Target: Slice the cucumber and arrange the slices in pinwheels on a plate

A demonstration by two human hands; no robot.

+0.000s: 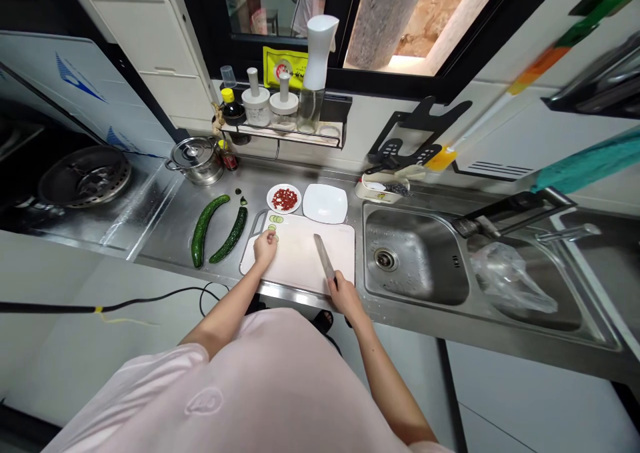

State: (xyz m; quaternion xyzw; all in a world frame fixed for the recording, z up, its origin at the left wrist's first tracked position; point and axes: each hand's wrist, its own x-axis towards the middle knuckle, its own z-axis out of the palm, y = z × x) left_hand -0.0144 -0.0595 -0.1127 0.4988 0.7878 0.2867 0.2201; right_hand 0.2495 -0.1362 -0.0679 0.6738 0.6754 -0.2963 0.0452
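Note:
My right hand (346,295) grips the black handle of a steel kitchen knife (324,256), whose blade stands upright on a white cutting board (305,260). My left hand (265,248) rests on the board with curled fingers over a small piece of cucumber, mostly hidden. A few thin cucumber slices (274,219) lie just beyond those fingers. Two long cucumber halves (205,230) lie on the steel counter left of the board. A small round plate of chopped red food (284,199) and a white square plate (325,203) stand behind the board.
A steel sink (413,253) lies right of the board, with a plastic bag (510,278) in its second basin. A steel pot (195,161) and a stove burner (84,176) stand to the left. A shelf of bottles (283,130) runs along the back wall.

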